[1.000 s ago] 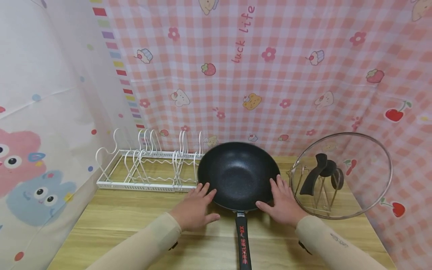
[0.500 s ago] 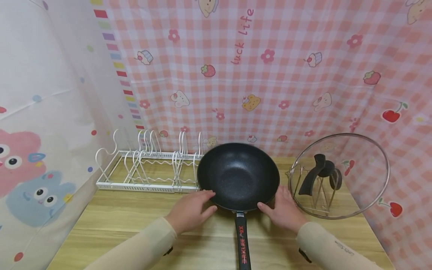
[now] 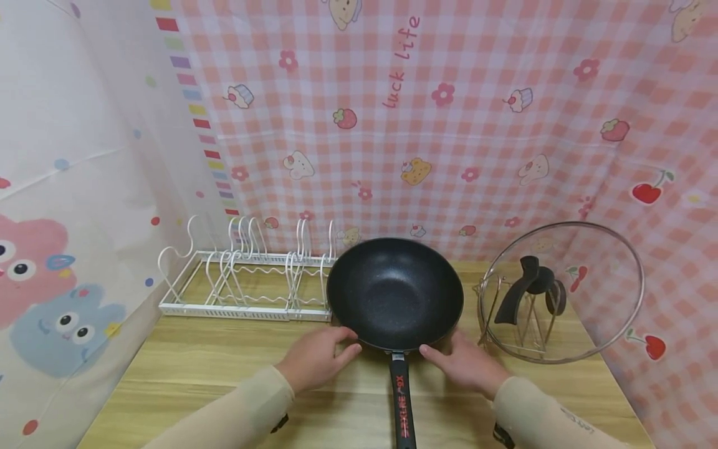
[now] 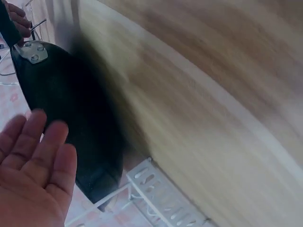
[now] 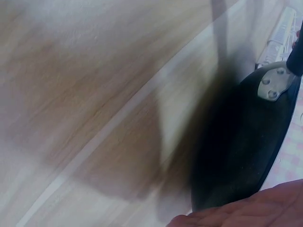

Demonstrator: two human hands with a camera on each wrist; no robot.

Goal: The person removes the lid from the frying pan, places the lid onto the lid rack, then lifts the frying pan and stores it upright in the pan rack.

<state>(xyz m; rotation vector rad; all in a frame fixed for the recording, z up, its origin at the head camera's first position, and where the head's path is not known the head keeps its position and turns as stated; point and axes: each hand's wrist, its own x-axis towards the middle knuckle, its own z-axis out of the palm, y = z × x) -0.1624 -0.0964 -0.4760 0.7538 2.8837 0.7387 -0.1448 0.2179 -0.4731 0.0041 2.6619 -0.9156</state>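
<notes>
The left hand is held with fingers loosely extended, ungripping, at the near-left rim of the black pan, while the right hand is placed at its near-right side, its fingers partly hidden, so its grasp cannot be told. Between the hands, the handle is pointed nearer; beyond the left hand, a white rack is positioned, and beyond the right, a glass lid.

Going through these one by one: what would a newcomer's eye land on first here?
The big black wok mid-table, with the left grip and right grip on either side of its near edge. Next, the large glass lid toward the right end, and the pink checked curtain with cartoon motifs filling the background.
</notes>
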